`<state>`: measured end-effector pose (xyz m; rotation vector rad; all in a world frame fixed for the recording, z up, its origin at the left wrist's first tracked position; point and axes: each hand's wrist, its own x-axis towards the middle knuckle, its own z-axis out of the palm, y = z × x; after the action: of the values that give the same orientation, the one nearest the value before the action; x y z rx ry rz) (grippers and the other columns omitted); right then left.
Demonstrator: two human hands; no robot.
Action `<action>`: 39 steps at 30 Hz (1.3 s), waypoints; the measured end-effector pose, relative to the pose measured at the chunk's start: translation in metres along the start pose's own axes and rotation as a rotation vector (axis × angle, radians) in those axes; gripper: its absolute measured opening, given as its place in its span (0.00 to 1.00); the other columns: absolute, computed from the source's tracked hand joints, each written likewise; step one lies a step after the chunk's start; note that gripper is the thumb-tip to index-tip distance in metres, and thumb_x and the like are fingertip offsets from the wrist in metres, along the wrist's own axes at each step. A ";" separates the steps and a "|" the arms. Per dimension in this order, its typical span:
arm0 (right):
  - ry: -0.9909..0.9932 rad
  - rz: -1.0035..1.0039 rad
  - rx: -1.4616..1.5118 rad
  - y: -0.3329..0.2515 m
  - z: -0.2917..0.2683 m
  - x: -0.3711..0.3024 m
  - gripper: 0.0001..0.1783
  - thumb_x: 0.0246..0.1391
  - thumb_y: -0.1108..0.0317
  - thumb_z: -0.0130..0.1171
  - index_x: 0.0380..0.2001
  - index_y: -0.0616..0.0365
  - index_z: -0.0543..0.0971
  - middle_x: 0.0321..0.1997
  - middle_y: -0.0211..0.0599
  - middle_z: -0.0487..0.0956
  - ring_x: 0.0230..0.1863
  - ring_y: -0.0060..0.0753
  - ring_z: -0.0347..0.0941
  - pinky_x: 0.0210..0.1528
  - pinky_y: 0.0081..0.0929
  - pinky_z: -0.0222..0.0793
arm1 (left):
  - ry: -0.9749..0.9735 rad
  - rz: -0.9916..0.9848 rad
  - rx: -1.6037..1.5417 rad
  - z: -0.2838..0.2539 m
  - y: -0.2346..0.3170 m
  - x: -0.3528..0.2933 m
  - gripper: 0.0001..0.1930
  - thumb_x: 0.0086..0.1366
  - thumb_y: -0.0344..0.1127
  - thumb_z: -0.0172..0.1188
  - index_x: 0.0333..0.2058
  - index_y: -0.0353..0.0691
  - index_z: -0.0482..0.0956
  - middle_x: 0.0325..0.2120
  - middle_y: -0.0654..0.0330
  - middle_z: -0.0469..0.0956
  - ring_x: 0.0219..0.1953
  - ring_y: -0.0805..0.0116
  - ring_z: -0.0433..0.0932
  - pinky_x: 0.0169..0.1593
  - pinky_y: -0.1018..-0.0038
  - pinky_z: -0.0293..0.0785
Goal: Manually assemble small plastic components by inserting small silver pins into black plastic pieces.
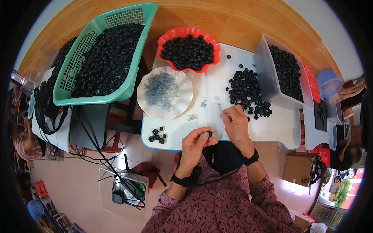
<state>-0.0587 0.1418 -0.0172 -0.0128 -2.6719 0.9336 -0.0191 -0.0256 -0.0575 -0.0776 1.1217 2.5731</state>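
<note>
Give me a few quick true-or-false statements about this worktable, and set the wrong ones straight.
1. The left hand pinches a small black piece. True.
2. The scalloped bowl is empty. False: the red bowl is heaped with black pieces.
3. The white plate bears a heap of small greyish pieces. True.
4. The basket stands right of the bowl. False: the green basket is on its left.
5. A black band circles the right wrist. True.

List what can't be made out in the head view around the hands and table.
All head view:
Right hand: whether it pinches anything; too small, fingers overlap.
Black piece in left hand: full shape; partly covered by that hand.
Pale pieces on white plate: individual shapes; too small.
Green basket: base hidden under black rings.
</note>
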 end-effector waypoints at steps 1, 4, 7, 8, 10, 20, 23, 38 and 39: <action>-0.001 -0.001 0.001 0.000 0.000 0.000 0.03 0.50 0.75 0.60 0.30 0.60 0.78 0.34 0.41 0.73 0.29 0.48 0.74 0.30 0.39 0.70 | 0.001 0.000 -0.009 0.001 0.000 0.000 0.11 0.69 0.27 0.51 0.47 0.28 0.74 0.33 0.52 0.80 0.35 0.64 0.82 0.46 0.64 0.81; 0.020 -0.048 -0.029 -0.001 0.001 -0.002 0.03 0.49 0.75 0.60 0.30 0.59 0.78 0.33 0.41 0.73 0.29 0.48 0.74 0.30 0.39 0.70 | 0.010 0.006 -0.001 0.001 0.001 -0.001 0.11 0.69 0.27 0.51 0.47 0.28 0.74 0.32 0.52 0.80 0.35 0.64 0.82 0.45 0.64 0.81; 0.025 -0.063 -0.071 0.001 0.003 -0.001 0.03 0.49 0.75 0.60 0.29 0.60 0.78 0.33 0.41 0.73 0.29 0.48 0.74 0.29 0.39 0.70 | -0.006 0.004 0.001 0.000 0.000 0.000 0.12 0.70 0.29 0.51 0.48 0.29 0.73 0.33 0.53 0.80 0.36 0.65 0.82 0.46 0.69 0.80; 0.037 -0.078 -0.078 0.003 0.005 -0.001 0.02 0.50 0.75 0.59 0.29 0.60 0.77 0.33 0.41 0.73 0.29 0.49 0.74 0.29 0.40 0.70 | -0.005 0.003 0.002 0.000 0.000 0.000 0.12 0.70 0.29 0.51 0.48 0.29 0.73 0.33 0.53 0.80 0.36 0.65 0.82 0.46 0.69 0.80; 0.048 -0.099 -0.086 0.003 0.006 -0.002 0.02 0.50 0.75 0.59 0.29 0.60 0.77 0.34 0.41 0.72 0.29 0.49 0.74 0.29 0.40 0.70 | -0.007 0.014 -0.016 -0.001 0.000 -0.001 0.12 0.70 0.29 0.50 0.48 0.28 0.73 0.33 0.52 0.80 0.37 0.65 0.82 0.47 0.68 0.80; -0.006 -0.112 0.042 -0.021 -0.007 -0.014 0.04 0.54 0.78 0.54 0.34 0.63 0.73 0.34 0.44 0.72 0.27 0.46 0.74 0.27 0.36 0.71 | -0.021 0.002 -0.247 -0.001 0.015 -0.003 0.11 0.69 0.26 0.49 0.47 0.28 0.73 0.40 0.50 0.77 0.38 0.64 0.81 0.49 0.60 0.80; -0.117 0.034 0.292 -0.040 -0.017 -0.026 0.03 0.56 0.79 0.53 0.35 0.66 0.72 0.32 0.43 0.75 0.27 0.37 0.77 0.28 0.29 0.71 | -0.018 -0.013 -0.307 0.000 0.016 -0.005 0.11 0.69 0.27 0.50 0.46 0.29 0.73 0.40 0.49 0.77 0.38 0.65 0.81 0.49 0.60 0.80; -0.135 0.163 0.683 -0.055 -0.029 -0.050 0.04 0.55 0.79 0.59 0.35 0.64 0.75 0.31 0.32 0.80 0.33 0.20 0.77 0.36 0.18 0.73 | -0.026 0.003 -0.281 0.014 0.016 -0.015 0.11 0.69 0.29 0.52 0.46 0.30 0.75 0.30 0.57 0.80 0.32 0.70 0.81 0.41 0.70 0.83; -0.132 0.137 0.634 -0.057 -0.031 -0.050 0.05 0.54 0.79 0.59 0.35 0.64 0.76 0.31 0.33 0.80 0.33 0.20 0.77 0.36 0.18 0.73 | -0.027 0.019 -0.265 0.014 0.015 -0.015 0.11 0.69 0.28 0.52 0.46 0.29 0.75 0.30 0.57 0.79 0.32 0.71 0.80 0.41 0.70 0.82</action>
<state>0.0033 0.1105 0.0260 0.0071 -2.3841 1.8375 -0.0087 -0.0294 -0.0346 -0.0949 0.7702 2.7161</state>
